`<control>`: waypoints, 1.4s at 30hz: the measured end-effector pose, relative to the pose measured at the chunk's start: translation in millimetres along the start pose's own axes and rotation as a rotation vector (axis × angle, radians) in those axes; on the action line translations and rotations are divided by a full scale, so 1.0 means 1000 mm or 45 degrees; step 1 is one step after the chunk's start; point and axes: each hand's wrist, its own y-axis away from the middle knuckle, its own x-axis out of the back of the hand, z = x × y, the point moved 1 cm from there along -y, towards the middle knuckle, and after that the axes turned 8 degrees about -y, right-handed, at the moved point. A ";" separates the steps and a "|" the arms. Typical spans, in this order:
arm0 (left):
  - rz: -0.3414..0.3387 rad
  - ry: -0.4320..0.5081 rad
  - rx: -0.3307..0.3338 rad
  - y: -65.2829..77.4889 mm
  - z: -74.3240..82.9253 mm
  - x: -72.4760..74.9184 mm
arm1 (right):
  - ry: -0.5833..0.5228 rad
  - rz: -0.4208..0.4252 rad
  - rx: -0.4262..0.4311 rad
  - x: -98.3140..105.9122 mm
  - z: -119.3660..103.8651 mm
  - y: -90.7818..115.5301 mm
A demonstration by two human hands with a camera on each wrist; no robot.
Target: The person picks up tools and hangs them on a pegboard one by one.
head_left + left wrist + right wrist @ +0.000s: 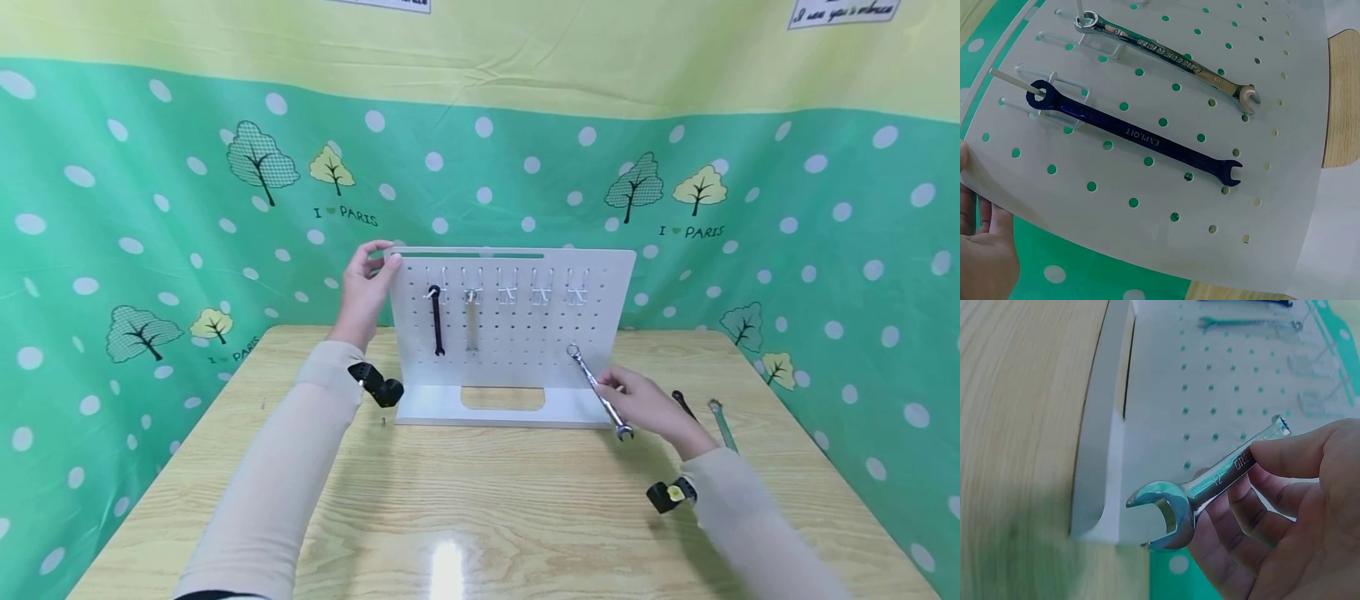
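My left hand (367, 292) grips the upper left corner of a white pegboard (517, 358), thumb in front. Between thumb and fingers, my right hand (641, 402) holds a chrome combination wrench (592, 383) before the board's lower right. In the right wrist view, that wrench (1210, 490) shows its open jaw towards the table and the number 12. A dark blue combination wrench (1141, 134) hangs by its ring end on the leftmost hook. Beside it, another chrome combination wrench (1166, 53) hangs on the second hook.
Three more white hooks (542, 293) run along the board to the right. A black wrench (682, 403) and a green wrench (722, 423) lie on the wooden table (480, 517), partly hidden by the right arm. A patterned curtain (480, 167) stands behind.
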 end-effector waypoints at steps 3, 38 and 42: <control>0.003 0.000 -0.008 0.000 -0.001 0.000 | -0.020 -0.010 0.043 -0.006 -0.009 -0.003; -0.012 -0.007 0.000 -0.001 -0.001 0.000 | -0.255 0.046 0.242 -0.053 -0.082 -0.044; -0.013 -0.003 0.004 0.000 -0.001 0.000 | -0.282 0.036 0.217 -0.055 -0.080 -0.049</control>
